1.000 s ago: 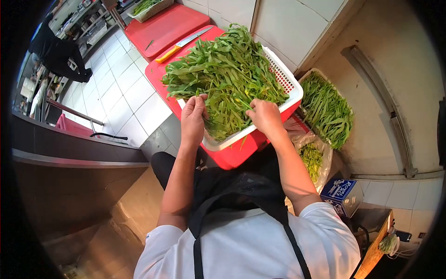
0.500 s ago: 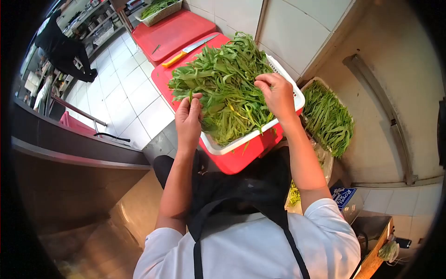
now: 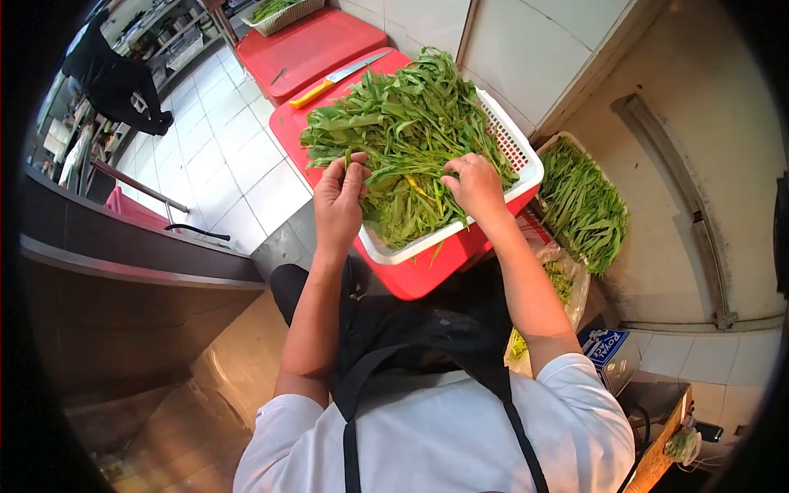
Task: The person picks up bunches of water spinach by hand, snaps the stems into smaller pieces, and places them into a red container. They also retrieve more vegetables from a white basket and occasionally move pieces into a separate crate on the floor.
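Long leafy greens (image 3: 403, 123) are heaped in a white perforated basket (image 3: 526, 168) on a red lid. My left hand (image 3: 341, 197) is at the basket's left side, thumb and fingers pinched on a small green stem that sticks up between them. My right hand (image 3: 475, 187) is over the front right part of the heap, its fingers closed on green stems. A few yellow stems show between the hands. Behind the basket lies a knife (image 3: 329, 80) with a yellow handle.
Another red lid (image 3: 316, 49) and a basket of greens (image 3: 283, 16) are at the back. On the right are a second basket of greens (image 3: 579, 205), a plastic bag with cuttings (image 3: 563, 283) and a blue box (image 3: 606, 349). A person (image 3: 115, 78) stands far left near shelves.
My right hand first rose over the basket's right side, then came back down to the stems near the front. My left hand has stayed at the left side. The view has shifted slightly.
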{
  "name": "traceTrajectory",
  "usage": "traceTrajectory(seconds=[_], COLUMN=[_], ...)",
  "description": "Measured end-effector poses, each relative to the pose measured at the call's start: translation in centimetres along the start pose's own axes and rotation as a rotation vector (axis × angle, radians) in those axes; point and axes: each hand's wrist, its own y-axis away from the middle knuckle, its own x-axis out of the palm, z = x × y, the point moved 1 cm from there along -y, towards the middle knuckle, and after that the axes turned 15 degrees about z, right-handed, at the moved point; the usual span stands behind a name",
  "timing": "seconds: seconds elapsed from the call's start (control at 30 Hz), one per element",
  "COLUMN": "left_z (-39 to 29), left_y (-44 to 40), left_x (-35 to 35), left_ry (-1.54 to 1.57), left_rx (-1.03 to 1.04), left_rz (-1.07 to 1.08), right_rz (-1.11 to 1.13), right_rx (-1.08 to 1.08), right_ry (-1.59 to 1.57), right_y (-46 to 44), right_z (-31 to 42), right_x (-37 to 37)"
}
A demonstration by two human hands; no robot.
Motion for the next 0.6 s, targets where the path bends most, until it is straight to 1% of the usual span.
traceTrajectory(seconds=[0.13, 0.17, 0.23, 0.3, 0.33, 0.4, 0.43, 0.5, 0.53, 0.6], left_z=[0.4, 0.3, 0.1, -0.8, -1.4, -2.4, -2.2, -2.9, -3.2, -2.5], left_y=[0.0, 0.0, 0.3, 0.2, 0.2, 0.0, -0.4, -1.5, -1.8, -2.3], left_x=[0.0, -0.1, -0.2, 0.2, 0.9, 2.6, 3.0, 3.4, 3.6, 4.0], left_ry=[-0.057, -0.082, -0.108, -0.109, -0.093, -0.058, -0.096, -0.574, -0.815, -0.81], left_rx=[0.004, 0.016, 0.009, -0.017, 0.022, 0.101, 0.124, 0.302, 0.388, 0.317], left_rz=[0.022, 0.026, 0.032, 0.052, 0.057, 0.07, 0.067, 0.078, 0.08, 0.14], right_rz=[0.015, -0.006, -0.026, -0.05, -0.066, -0.049, -0.052, -0.067, -0.064, -0.059], right_rx=[-0.055, -0.082, -0.134, -0.178, -0.197, -0.222, -0.242, -0.298, -0.278, -0.238], right_ry=[0.129, 0.038, -0.15, -0.236, -0.278, -0.22, -0.196, -0.175, -0.248, -0.395], right_y=[-0.6, -0.8, -0.3, 0.4, 0.7, 1.0, 1.1, 0.8, 0.8, 0.8], right_z=[-0.8, -1.1, 0.4, 2.4, 3.3, 4.5, 4.9, 5.1, 5.4, 5.9], right_x=[1.8, 1.7, -0.1, -2.8, -4.4, -6.6, -7.3, -8.1, -8.3, -8.4])
